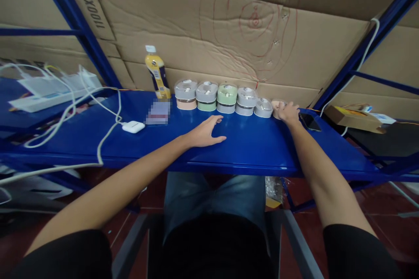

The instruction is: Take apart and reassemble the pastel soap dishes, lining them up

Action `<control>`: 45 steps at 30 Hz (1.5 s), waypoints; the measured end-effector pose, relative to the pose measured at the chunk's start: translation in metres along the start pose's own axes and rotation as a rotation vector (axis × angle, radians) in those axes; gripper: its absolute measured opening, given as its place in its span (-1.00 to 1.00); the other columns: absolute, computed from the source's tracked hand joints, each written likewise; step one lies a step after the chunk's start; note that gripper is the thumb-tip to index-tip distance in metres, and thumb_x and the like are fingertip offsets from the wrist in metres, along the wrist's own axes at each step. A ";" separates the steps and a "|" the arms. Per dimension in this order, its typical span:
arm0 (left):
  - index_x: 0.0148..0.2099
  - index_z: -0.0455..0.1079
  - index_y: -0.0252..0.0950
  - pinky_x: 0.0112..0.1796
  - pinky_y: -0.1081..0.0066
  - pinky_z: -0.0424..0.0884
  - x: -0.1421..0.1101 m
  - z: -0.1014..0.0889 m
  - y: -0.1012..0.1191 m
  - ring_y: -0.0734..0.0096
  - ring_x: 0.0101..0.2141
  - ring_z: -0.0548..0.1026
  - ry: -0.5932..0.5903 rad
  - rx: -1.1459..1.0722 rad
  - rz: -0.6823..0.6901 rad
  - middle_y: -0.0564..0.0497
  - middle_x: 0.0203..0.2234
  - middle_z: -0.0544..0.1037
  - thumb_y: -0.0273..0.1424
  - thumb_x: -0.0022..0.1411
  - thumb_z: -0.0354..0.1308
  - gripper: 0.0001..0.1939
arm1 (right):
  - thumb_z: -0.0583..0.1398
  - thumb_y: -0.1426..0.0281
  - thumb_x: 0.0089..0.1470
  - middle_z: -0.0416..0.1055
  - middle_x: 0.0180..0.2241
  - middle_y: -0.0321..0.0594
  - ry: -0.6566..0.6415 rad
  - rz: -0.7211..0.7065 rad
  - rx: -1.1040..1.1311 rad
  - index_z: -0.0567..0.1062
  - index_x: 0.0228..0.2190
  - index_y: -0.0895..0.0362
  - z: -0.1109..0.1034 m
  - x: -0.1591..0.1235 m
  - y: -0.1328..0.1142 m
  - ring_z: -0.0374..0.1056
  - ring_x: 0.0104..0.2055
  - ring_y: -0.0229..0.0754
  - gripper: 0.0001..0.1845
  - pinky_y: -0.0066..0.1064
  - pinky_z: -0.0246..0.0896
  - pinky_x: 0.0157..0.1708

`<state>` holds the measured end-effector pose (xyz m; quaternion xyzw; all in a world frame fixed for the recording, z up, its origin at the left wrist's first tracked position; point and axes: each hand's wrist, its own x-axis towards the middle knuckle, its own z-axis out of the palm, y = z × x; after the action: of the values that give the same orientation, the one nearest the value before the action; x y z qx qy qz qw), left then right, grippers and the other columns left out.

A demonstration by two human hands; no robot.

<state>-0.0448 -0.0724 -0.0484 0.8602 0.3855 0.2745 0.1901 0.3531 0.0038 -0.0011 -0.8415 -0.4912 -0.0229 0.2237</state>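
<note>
Small rounded cases with clear lids stand in a row along the back of the blue shelf. Several are stacked in twos, among them a green case [227, 94] on top of a grey one [225, 108]. A single grey case [263, 108] stands near the right end. Beside it, my right hand [288, 112] has its fingers around a peach case [276, 106], partly hidden by the hand. My left hand [207, 133] hovers over the bare middle of the shelf, thumb and fingers apart, holding nothing.
A yellow drink bottle [157, 72] stands left of the row, with a blurred packet [159, 112] in front. White earbud case [133, 127] and cables [100, 139] lie at left. A phone [310, 122] lies right of my right hand. Cardboard [157, 13] backs the shelf.
</note>
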 end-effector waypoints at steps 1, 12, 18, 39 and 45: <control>0.51 0.20 -0.35 0.37 -0.19 0.44 0.000 0.000 0.000 -0.27 0.35 0.52 0.000 0.003 0.003 -0.46 0.40 0.43 0.05 0.28 0.35 -0.05 | -0.06 0.09 0.52 0.24 0.38 0.60 0.047 -0.021 0.006 0.31 0.37 0.47 0.000 -0.002 0.001 0.26 0.44 0.49 -0.24 0.19 0.21 0.36; 0.45 0.29 -0.27 0.36 -0.15 0.45 -0.001 -0.003 0.000 -0.23 0.34 0.52 -0.010 0.026 0.031 -0.35 0.37 0.46 0.06 0.31 0.32 -0.16 | 0.06 0.05 0.43 0.03 0.64 0.21 -0.108 -0.709 -0.197 0.17 0.55 0.26 0.013 -0.035 -0.027 -0.04 0.66 0.36 -0.13 0.26 -0.02 0.56; 0.46 0.29 -0.25 0.37 -0.15 0.44 0.001 -0.001 -0.002 -0.25 0.36 0.50 -0.009 0.041 0.046 -0.34 0.38 0.45 0.07 0.30 0.33 -0.15 | 0.11 -0.13 0.38 0.41 0.38 0.36 -0.045 -0.733 -0.149 0.48 0.30 0.25 -0.009 -0.077 -0.009 0.26 0.46 0.56 -0.19 0.38 0.22 0.42; 0.50 0.24 -0.22 0.38 -0.22 0.42 0.001 -0.005 -0.004 -0.33 0.35 0.52 0.049 -0.224 0.109 -0.34 0.38 0.51 0.08 -0.08 0.65 0.22 | 0.48 -0.16 0.02 0.48 0.33 0.15 -0.461 -1.197 0.403 0.33 0.48 0.08 -0.011 -0.158 -0.085 0.44 0.35 0.37 0.17 0.29 0.40 0.35; 0.47 0.36 -0.18 0.41 -0.22 0.35 -0.002 -0.010 -0.005 -0.29 0.37 0.46 0.108 -0.097 0.083 -0.27 0.38 0.48 0.14 0.03 0.60 0.08 | 0.45 0.02 0.06 0.52 0.33 0.10 -0.475 -1.119 0.570 0.45 0.37 0.09 -0.006 -0.119 -0.064 0.49 0.33 0.29 -0.07 0.23 0.38 0.37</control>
<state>-0.0553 -0.0698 -0.0438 0.8490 0.3454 0.3467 0.1991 0.2394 -0.0692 -0.0038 -0.3500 -0.8762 0.1810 0.2776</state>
